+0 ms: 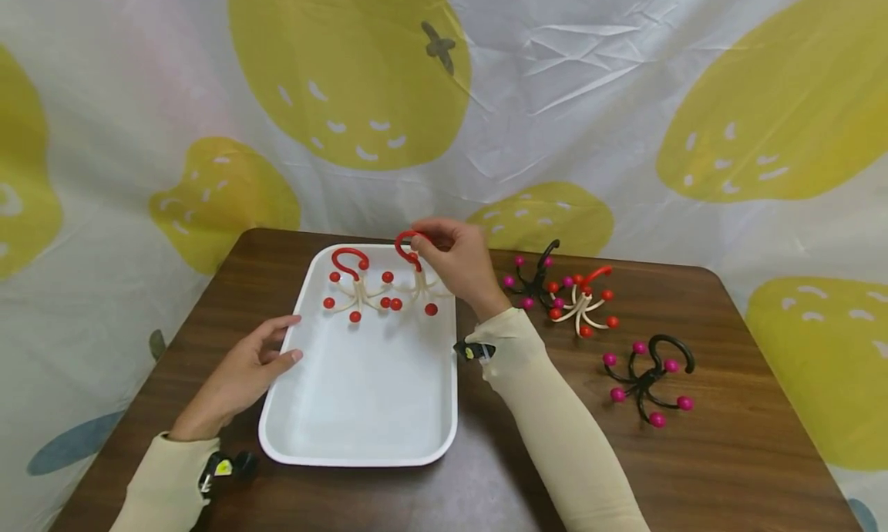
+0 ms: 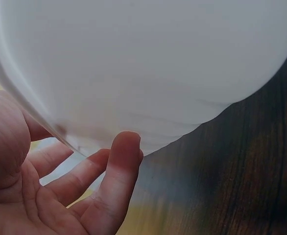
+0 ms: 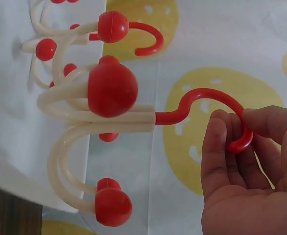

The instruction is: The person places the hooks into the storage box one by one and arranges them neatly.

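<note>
The right hand (image 1: 461,266) pinches the red hook (image 3: 204,92) of a white hanger (image 3: 129,120) with red balls, over the far end of the white tray (image 1: 361,393). A matching hanger (image 1: 359,291) stands beside it. The left hand (image 1: 239,374) touches the tray's edge, fingers apart. 2 black hangers (image 1: 648,378) and 1 more white hanger (image 1: 583,304) are on the table (image 1: 728,470)

Left hand (image 1: 239,374) — relaxed, thumb and fingers apart; right hand (image 1: 461,266) — farther forward, thumb and fingers pinching, forearm (image 1: 565,432) outstretched.
</note>
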`<state>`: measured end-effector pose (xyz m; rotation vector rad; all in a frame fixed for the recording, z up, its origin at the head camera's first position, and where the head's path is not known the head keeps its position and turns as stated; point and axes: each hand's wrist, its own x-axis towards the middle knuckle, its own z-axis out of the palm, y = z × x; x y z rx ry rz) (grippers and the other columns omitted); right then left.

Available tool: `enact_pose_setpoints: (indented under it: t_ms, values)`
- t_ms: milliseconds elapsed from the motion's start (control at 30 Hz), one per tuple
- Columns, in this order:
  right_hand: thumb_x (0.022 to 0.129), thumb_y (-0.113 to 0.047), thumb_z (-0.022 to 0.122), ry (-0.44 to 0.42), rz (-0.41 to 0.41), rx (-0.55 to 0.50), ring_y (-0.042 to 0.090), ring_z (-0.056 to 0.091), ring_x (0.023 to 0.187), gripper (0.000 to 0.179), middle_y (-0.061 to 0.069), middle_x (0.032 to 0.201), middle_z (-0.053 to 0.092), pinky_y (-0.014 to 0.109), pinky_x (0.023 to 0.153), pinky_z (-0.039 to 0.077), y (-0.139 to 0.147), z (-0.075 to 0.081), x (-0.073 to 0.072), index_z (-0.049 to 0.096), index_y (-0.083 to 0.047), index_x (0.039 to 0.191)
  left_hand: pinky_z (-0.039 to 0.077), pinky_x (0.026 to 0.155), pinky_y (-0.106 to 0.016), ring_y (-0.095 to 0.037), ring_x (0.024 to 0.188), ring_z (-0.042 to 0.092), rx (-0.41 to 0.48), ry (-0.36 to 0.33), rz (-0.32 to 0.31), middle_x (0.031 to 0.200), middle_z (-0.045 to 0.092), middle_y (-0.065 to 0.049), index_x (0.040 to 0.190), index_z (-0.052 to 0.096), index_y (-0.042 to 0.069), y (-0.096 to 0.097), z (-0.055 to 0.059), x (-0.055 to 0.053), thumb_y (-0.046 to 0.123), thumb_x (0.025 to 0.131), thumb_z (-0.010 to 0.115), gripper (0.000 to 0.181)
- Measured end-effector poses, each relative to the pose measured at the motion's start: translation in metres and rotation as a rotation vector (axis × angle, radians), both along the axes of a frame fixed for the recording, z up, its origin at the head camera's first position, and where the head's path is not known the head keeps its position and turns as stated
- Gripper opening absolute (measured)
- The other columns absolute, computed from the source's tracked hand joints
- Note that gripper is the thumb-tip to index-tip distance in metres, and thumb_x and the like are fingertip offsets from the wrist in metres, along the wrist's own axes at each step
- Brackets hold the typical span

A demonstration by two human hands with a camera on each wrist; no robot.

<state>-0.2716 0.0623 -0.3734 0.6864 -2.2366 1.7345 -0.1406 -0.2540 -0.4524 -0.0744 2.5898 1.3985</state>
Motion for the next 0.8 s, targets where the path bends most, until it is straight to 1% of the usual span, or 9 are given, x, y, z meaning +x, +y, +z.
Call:
enact_pose_setpoints:
  t_ms: [167,267,467,567,700,800]
  values:
    - [0.089,-0.009,0.072,-0.003,0.027,0.006,0.019,0.072,0.084,0.021,0.014,0.100,0.076,0.027,0.074,0.058,-0.009,-0.001,0.001,0.074,0.000,0.108,0.061,0.076,-0.043,-0.037,0.108,0.064,0.000,0.008,0.002,0.142,0.048,-0.020,0.153,0.035,0.025,-0.001,-0.002,0.000,0.026,0.097,0.065,0.064]
    - [0.090,-0.010,0.071,-0.003,0.028,0.027,0.018,0.072,0.086,0.020,0.012,0.101,0.076,0.028,0.076,0.059,-0.012,-0.003,0.000,0.075,-0.002,0.108,0.061,0.076,-0.044,-0.037,0.109,0.064,0.000,0.012,0.003,0.142,0.048,-0.020,0.153,0.035,0.025,-0.001,-0.002,0.000,0.025,0.097,0.065,0.063]
    - [0.090,-0.011,0.072,-0.013,0.022,0.082,0.017,0.072,0.085,0.020,0.007,0.103,0.076,0.028,0.075,0.059,-0.012,-0.011,-0.005,0.076,-0.009,0.109,0.061,0.077,-0.044,-0.038,0.108,0.064,-0.016,0.016,0.005,0.142,0.048,-0.022,0.153,0.034,0.023,0.000,0.000,0.001,0.026,0.097,0.064,0.063]
    - [0.089,-0.010,0.072,-0.013,0.030,0.094,0.018,0.071,0.086,0.019,0.008,0.102,0.076,0.030,0.076,0.059,-0.009,-0.016,-0.008,0.076,-0.009,0.108,0.061,0.077,-0.044,-0.038,0.108,0.064,-0.018,0.014,0.008,0.141,0.049,-0.021,0.153,0.035,0.024,0.001,0.000,0.001,0.025,0.097,0.064,0.062]
    - [0.090,-0.010,0.071,-0.047,0.052,0.150,0.017,0.071,0.086,0.018,0.007,0.101,0.076,0.029,0.076,0.057,-0.004,-0.021,-0.012,0.076,-0.009,0.107,0.061,0.078,-0.044,-0.037,0.109,0.064,-0.020,0.013,0.009,0.142,0.048,-0.020,0.153,0.035,0.024,0.002,0.000,0.002,0.024,0.097,0.064,0.063]
    - [0.090,-0.011,0.071,-0.079,0.068,0.188,0.016,0.071,0.086,0.017,0.007,0.100,0.076,0.027,0.072,0.056,0.000,-0.024,-0.015,0.076,-0.009,0.107,0.061,0.078,-0.044,-0.037,0.110,0.063,-0.021,0.012,0.008,0.142,0.048,-0.020,0.153,0.034,0.024,0.002,0.001,0.002,0.025,0.097,0.064,0.063]
